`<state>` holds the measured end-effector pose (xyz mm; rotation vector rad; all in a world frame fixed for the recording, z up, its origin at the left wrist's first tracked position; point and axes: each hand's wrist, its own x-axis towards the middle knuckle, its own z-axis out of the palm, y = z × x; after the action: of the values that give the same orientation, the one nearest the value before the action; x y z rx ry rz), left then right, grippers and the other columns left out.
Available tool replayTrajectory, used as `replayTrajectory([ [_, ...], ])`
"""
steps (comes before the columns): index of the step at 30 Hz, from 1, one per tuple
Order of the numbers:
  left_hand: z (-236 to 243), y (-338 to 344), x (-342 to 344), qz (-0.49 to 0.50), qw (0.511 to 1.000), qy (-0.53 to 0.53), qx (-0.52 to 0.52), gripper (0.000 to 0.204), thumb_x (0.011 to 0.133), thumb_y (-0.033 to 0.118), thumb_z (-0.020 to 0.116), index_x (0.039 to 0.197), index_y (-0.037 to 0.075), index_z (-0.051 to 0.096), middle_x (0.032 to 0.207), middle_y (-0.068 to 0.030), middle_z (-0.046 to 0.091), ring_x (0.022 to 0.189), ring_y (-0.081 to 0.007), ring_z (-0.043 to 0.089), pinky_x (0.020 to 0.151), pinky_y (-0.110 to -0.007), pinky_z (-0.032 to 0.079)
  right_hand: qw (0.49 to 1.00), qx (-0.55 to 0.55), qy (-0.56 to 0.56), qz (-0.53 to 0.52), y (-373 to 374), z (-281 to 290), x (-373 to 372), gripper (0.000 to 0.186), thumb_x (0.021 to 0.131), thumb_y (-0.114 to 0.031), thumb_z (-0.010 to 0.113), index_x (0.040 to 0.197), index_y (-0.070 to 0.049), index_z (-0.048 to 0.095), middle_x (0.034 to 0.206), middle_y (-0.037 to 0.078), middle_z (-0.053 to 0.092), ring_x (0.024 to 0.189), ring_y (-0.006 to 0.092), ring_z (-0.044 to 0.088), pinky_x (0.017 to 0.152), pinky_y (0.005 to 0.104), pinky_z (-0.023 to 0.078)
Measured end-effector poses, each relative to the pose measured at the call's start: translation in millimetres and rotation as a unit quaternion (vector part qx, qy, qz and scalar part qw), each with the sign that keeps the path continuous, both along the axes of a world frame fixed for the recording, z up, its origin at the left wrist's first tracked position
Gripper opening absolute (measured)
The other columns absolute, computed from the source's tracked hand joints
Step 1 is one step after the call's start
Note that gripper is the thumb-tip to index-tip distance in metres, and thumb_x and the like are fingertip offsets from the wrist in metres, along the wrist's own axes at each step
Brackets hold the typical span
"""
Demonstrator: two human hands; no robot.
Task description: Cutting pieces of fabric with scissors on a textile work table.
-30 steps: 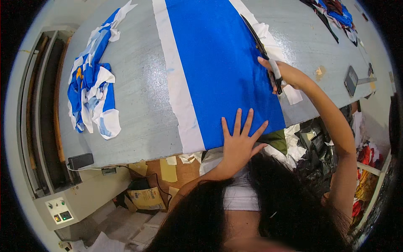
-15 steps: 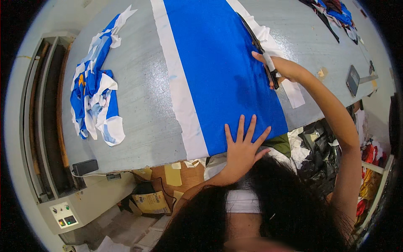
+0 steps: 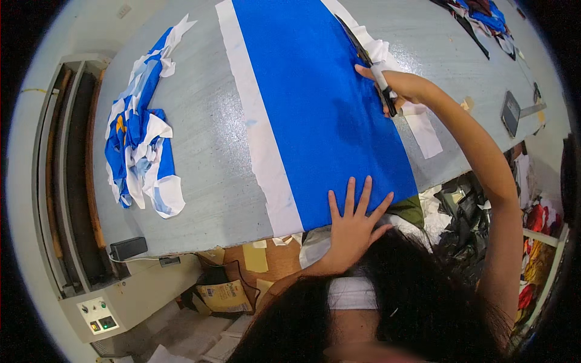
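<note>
A long blue fabric piece (image 3: 302, 109) with a white left border (image 3: 260, 151) lies on the grey table. My right hand (image 3: 405, 88) grips black scissors (image 3: 357, 43), light-coloured at the handle, along the fabric's right edge. A white strip (image 3: 420, 130) lies just right of this edge, partly under my hand. My left hand (image 3: 354, 227) rests with fingers spread on the blue fabric at the table's front edge.
Tangled blue and white offcuts (image 3: 136, 145) lie at left, a dark scrap pile (image 3: 484, 18) at back right. A machine (image 3: 78, 181) with rollers stands left. A black adapter (image 3: 128, 247) and a grey device (image 3: 509, 114) sit near table edges. Bags and scraps (image 3: 460, 212) lie below.
My right hand and the scissors have moved farther away along the fabric's right edge. The view has shifted slightly, with the table lower in it. My left hand stays spread on the fabric.
</note>
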<state>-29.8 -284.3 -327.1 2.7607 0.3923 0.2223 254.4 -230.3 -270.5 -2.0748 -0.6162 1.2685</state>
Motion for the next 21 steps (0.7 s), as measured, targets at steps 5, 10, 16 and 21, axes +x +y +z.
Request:
replayTrajectory([
  [5, -1.5, 0.1, -2.8, -0.004, 1.0, 0.003, -0.003, 0.063, 0.075, 0.055, 0.055, 0.132, 0.037, 0.037, 0.143, -0.0129, 0.025, 0.131, -0.0381, 0.021, 0.096, -0.067, 0.015, 1.0, 0.006, -0.03, -0.008, 4.5, -9.5, 6.1, 0.08, 0.072, -0.07, 0.051, 0.093, 0.007, 0.051, 0.05, 0.008, 0.051, 0.041, 0.0174, 0.057, 0.042, 0.0311, 0.05],
  [10, 0.2, -0.4, -4.6, -0.001, 1.0, 0.015, -0.01, 0.062, 0.076, 0.055, 0.054, 0.132, 0.038, 0.037, 0.144, -0.012, 0.024, 0.131, -0.038, 0.021, 0.096, -0.066, 0.014, 0.998, 0.033, -0.032, 0.033, -1.3, 1.7, 3.7, 0.084, 0.07, -0.071, 0.052, 0.097, 0.009, 0.047, 0.057, 0.01, 0.051, 0.048, 0.0171, 0.059, 0.044, 0.0293, 0.053],
  [16, -1.6, -4.4, -5.0, 0.011, 1.0, 0.011, -0.021, 0.063, 0.078, 0.052, 0.053, 0.136, 0.036, 0.032, 0.145, -0.0108, 0.023, 0.132, -0.0353, 0.02, 0.099, -0.062, 0.015, 1.0, 0.014, -0.003, 0.016, 16.8, 5.8, 15.2, 0.08, 0.07, -0.07, 0.054, 0.088, 0.008, 0.049, 0.05, 0.008, 0.051, 0.041, 0.0161, 0.057, 0.043, 0.0313, 0.053],
  [21, -2.7, -3.3, -2.3, -0.019, 0.999, 0.001, -0.034, 0.063, 0.079, 0.05, 0.054, 0.134, 0.024, 0.037, 0.143, -0.011, 0.026, 0.132, -0.0298, 0.023, 0.1, -0.06, 0.017, 0.998, 0.039, -0.039, -0.001, 22.6, -12.0, 20.3, 0.078, 0.071, -0.067, 0.056, 0.09, 0.008, 0.048, 0.051, 0.007, 0.049, 0.04, 0.0153, 0.055, 0.043, 0.0319, 0.053],
])
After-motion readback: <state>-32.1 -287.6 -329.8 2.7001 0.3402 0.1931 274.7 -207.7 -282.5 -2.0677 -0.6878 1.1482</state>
